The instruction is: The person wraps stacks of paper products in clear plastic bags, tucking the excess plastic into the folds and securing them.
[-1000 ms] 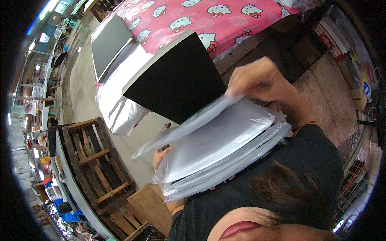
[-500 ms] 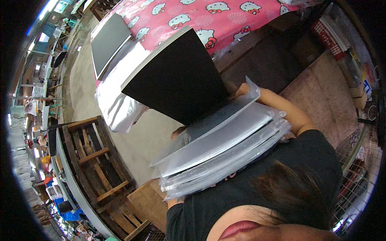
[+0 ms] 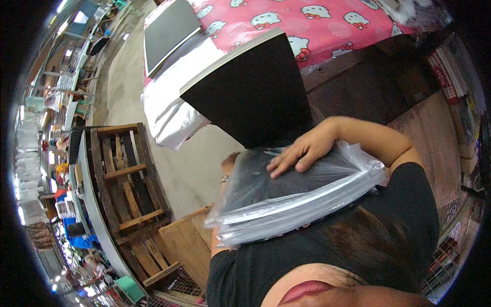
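Note:
A thick stack of clear plastic-wrapped sheets rests against the front of my black shirt. My right hand lies on its top, fingers stretched out over the dark, see-through plastic. At the stack's far left side, part of my left hand shows above a wrist with a band on it; its fingers are hidden. Just beyond the stack, a pile of black sheets or boards with a pale edge overlaps the near side of the table. What supports this pile underneath is hidden.
A pink patterned cloth covers the table ahead. On its left lie a grey board and white plastic. A wooden pallet-like frame stands left, near a brown wooden panel. Crates and shelved goods line the right.
My right hand has come from the stack's far right edge onto its top. The raised clear sheet now lies flatter. The whole view has shifted, with the table further right.

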`<action>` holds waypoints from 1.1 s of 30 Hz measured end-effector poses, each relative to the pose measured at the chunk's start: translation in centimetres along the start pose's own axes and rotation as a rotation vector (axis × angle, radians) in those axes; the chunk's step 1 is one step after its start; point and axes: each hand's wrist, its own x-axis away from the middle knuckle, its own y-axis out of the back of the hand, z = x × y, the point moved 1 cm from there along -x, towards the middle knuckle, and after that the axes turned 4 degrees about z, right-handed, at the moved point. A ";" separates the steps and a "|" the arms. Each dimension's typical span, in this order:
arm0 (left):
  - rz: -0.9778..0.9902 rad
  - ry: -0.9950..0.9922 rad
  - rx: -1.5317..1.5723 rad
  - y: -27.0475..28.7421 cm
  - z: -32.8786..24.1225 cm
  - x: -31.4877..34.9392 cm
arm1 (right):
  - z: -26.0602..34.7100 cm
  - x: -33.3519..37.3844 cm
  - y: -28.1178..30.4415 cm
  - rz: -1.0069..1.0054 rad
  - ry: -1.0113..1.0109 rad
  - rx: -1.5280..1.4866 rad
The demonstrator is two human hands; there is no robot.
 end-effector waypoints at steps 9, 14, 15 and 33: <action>-1.186 -0.531 -0.539 15.3 -7.3 3.2 | -4.7 1.7 4.1 -0.344 -0.499 0.276; -0.867 -0.641 -0.004 21.8 -8.2 2.6 | 5.8 2.4 6.4 -0.591 -0.229 0.651; -0.780 -0.559 0.210 23.3 -8.9 2.6 | 6.9 2.8 6.5 -0.634 -0.138 0.669; -0.137 -0.378 0.403 30.1 -7.6 -1.3 | 11.9 1.5 8.9 -0.864 0.004 0.640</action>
